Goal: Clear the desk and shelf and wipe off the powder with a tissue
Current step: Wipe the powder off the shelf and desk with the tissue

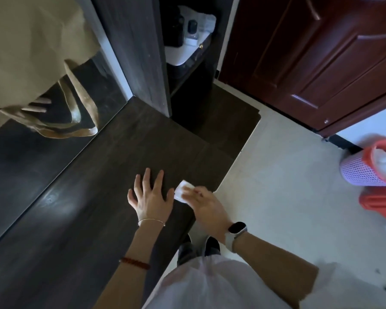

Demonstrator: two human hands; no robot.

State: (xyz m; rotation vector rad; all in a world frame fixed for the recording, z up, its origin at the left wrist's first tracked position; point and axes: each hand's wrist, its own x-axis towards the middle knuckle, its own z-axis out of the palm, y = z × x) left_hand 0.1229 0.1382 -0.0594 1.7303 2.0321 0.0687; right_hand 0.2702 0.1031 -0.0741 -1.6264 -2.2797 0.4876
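The folded white tissue (183, 190) sits near the desk's (80, 219) right edge, pressed to the dark top under the right hand (206, 206), whose blurred fingers curl over it. Just beside it the left hand (151, 195) lies flat on the desk, fingers spread wide, holding nothing. On the floor, well apart, a perforated pink basket (363, 170) holds crumpled white paper.

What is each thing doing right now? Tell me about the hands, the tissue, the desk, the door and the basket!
left hand: flat on the desk, fingers spread, holding nothing.
right hand: holds the tissue against the desk.
tissue: folded small, white, near the desk's edge.
desk: dark top, bare around the hands.
door: dark red, standing open.
basket: upright on the floor, white stuff inside.
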